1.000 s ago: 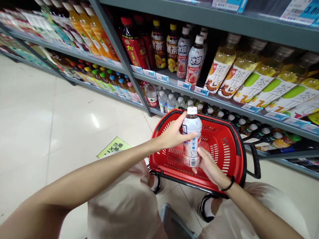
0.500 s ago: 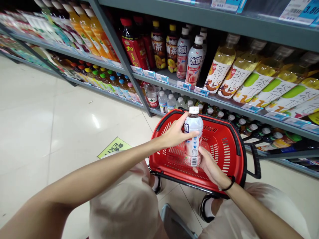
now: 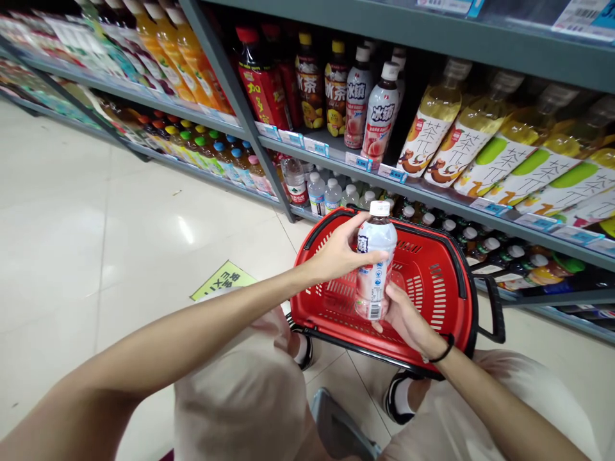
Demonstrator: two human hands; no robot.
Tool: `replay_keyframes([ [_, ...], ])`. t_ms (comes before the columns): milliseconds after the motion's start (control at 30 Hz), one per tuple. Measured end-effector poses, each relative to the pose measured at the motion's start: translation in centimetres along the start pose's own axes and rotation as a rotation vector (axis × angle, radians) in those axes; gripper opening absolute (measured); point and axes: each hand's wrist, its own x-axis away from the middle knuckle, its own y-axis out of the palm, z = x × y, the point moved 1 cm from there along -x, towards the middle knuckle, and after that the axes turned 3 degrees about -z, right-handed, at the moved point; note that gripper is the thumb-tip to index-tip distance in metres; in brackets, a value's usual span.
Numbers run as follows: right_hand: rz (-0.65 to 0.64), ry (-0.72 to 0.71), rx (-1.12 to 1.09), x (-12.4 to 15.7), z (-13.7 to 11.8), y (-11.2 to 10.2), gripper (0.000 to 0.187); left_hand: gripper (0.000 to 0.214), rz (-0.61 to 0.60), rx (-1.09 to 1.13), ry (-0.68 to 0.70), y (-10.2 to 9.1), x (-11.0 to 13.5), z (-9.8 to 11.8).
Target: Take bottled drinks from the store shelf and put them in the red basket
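Observation:
A drink bottle (image 3: 373,282) with a white cap and a pale pink-and-white label is held upright, slightly tilted, above the red shopping basket (image 3: 317,298). My left hand (image 3: 342,251) grips its upper part from the left, thumb behind near the shoulder and a finger across the label. Lower down, my right hand (image 3: 408,319) holds the bottle near its base from the right, with a black band on the wrist. A barcode and small blue icons face me. The basket's slotted bottom shows around the bottle, and its black handle (image 3: 494,310) sticks out to the right.
Ahead stands a shelf (image 3: 331,157) with price tags and rows of drinks, including similar peach bottles (image 3: 380,118), a red bottle (image 3: 262,83) and yellow tea bottles (image 3: 432,121). A yellow-green floor sign (image 3: 225,278) lies left. Between my feet is a grey object (image 3: 336,422).
The view has shifted slightly, so the shelf and basket sit a little differently in frame. Both hands keep the same hold on the bottle.

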Motion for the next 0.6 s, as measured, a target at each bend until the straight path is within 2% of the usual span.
replay_keyframes([
  [167, -0.237, 0.092, 0.108, 0.2, -1.2, -0.5, 0.035, 0.069, 0.093, 0.144, -0.041, -0.4, -0.6, 0.4],
  [233, -0.239, 0.095, 0.178, 0.3, -1.5, -0.6, 0.041, 0.065, 0.115, 0.133, -0.053, -0.6, -0.6, 0.5],
  [433, 0.029, -0.003, 0.394, 0.0, -1.1, -0.7, 0.055, 0.067, 0.189, 0.112, -0.120, -1.0, -0.5, 0.4],
  [600, 0.254, -0.226, 0.607, 0.0, -0.9, -2.0, 0.071, 0.070, 0.206, 0.183, -0.174, -1.5, -0.7, 0.6],
])
